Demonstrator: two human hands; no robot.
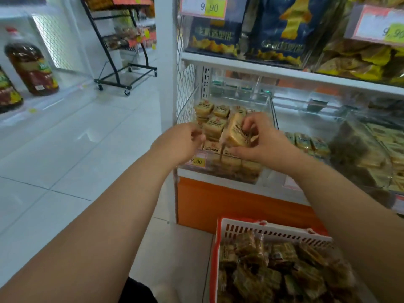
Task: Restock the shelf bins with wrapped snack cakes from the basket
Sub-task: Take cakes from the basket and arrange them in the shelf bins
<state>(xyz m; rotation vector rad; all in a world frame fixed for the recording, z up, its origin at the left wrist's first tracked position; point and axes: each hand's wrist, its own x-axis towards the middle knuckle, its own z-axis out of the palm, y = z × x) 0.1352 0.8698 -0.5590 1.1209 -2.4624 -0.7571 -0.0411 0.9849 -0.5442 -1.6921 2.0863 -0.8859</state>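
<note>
A clear shelf bin (265,171) at the shelf's left end holds several yellow wrapped snack cakes (214,127). My right hand (262,138) grips one wrapped snack cake (235,133), tilted on edge above the bin's stacked cakes. My left hand (185,141) is at the bin's left front, fingers curled and pinching at the wrappers there; blur hides exactly what it holds. Below, a white and orange basket (273,231) holds many darker wrapped cakes (273,274).
A neighbouring clear bin (371,162) to the right holds more wrapped snacks. Chip bags (277,27) fill the shelf above. An orange shelf base (229,202) stands behind the basket. A black wheeled rack (122,62) and large bottles (30,66) stand at the left across the tiled floor.
</note>
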